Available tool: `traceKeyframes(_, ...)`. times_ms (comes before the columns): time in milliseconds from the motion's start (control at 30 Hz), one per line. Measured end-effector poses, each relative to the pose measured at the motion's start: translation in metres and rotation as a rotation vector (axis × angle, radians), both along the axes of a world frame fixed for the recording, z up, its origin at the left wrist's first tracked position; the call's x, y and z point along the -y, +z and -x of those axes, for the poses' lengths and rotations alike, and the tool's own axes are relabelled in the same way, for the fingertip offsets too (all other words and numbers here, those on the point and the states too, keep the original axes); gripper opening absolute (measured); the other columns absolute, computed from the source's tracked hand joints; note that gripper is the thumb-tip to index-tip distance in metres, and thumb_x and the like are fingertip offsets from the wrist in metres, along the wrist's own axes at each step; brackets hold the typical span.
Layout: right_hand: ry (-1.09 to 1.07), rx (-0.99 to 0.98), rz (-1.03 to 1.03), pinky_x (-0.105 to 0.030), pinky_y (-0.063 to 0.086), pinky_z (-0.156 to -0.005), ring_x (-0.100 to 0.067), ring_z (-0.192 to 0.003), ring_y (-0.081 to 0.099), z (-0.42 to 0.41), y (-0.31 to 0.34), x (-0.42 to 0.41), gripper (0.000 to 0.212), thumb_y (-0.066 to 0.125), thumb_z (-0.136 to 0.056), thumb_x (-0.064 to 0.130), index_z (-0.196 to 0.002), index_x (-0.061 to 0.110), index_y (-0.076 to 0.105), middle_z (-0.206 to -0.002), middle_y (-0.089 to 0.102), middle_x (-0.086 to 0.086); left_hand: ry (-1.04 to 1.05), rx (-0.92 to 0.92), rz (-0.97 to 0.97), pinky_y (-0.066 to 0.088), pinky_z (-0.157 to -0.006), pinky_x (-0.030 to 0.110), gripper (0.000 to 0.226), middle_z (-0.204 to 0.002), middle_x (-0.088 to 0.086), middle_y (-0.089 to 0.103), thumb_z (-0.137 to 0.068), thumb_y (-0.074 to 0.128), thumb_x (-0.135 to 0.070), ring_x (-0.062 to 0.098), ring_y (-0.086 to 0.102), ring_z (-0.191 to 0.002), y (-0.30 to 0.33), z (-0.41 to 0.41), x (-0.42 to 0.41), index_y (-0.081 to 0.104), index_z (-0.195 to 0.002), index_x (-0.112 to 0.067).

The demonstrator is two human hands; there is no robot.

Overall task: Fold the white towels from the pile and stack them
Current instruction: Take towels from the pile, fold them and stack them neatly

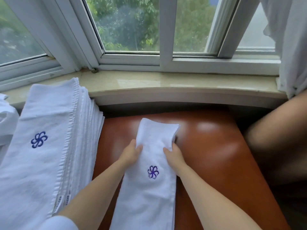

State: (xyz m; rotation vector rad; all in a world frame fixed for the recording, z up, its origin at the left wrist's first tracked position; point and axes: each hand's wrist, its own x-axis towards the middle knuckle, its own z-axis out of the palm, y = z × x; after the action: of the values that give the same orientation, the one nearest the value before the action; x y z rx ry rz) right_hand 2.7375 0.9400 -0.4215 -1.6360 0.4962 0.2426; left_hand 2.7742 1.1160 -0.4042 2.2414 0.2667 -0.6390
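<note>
A long white towel (149, 188) with a purple flower emblem lies lengthwise on the reddish-brown table (216, 155), folded into a narrow strip. My left hand (131, 152) grips its left edge and my right hand (174, 154) grips its right edge, both a little short of the far end. That far end is folded back over itself. On the left stands a tall stack of folded white towels (49, 138) with a blue emblem on the top one.
A marble window sill (166, 83) and window run along the far side. More white cloth (6, 120) lies at the far left. A white curtain (292, 47) hangs at the right, with a blurred dark shape (279, 138) below it.
</note>
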Motion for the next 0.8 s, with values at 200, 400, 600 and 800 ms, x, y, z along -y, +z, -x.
traceKeyframes(200, -0.043, 0.081, 0.224, -0.025, 0.043, -0.063, -0.02, -0.08, 0.058, 0.008, 0.063, -0.02, 0.019, 0.05, -0.092, 0.02, -0.107, 0.023, 0.061, -0.086, 0.063, 0.004, 0.012, 0.101, 0.101, 0.044, -0.082, 0.034, 0.03, -0.113, 0.01, 0.055, -0.1, 0.041, -0.032, 0.03, 0.056, -0.104, 0.058, 0.008, -0.008, 0.046, -0.118, -0.008)
traceKeyframes(400, -0.226, 0.257, 0.145, -0.028, 0.043, -0.068, -0.015, -0.075, 0.053, 0.024, 0.168, -0.064, 0.025, 0.05, -0.096, 0.036, -0.099, 0.017, 0.066, -0.08, 0.06, 0.004, 0.071, 0.039, 0.63, 0.048, -0.072, 0.033, 0.015, -0.09, 0.012, 0.064, -0.082, 0.056, -0.021, 0.026, 0.061, -0.075, 0.165, 0.023, -0.053, 0.062, -0.089, -0.009)
traceKeyframes(600, -0.36, 0.458, 0.119, -0.027, 0.036, -0.058, -0.017, -0.06, 0.046, 0.047, 0.28, -0.12, 0.022, 0.056, -0.092, 0.027, -0.072, 0.019, 0.055, -0.062, 0.051, 0.004, -0.068, -0.014, 0.946, 0.052, -0.084, 0.034, 0.031, -0.092, 0.01, 0.072, -0.089, 0.052, -0.035, 0.025, 0.069, -0.08, 0.259, 0.048, -0.125, 0.069, -0.103, -0.013)
traceKeyframes(800, -0.323, 0.576, 0.146, -0.03, 0.034, -0.057, -0.017, -0.056, 0.043, 0.061, 0.347, -0.183, 0.023, 0.057, -0.086, 0.028, -0.065, 0.022, 0.051, -0.055, 0.046, 0.005, -0.088, 0.093, 1.002, 0.056, -0.07, 0.029, 0.034, -0.09, 0.007, 0.074, -0.087, 0.057, -0.04, 0.022, 0.072, -0.076, 0.316, 0.064, -0.19, 0.07, -0.105, -0.014)
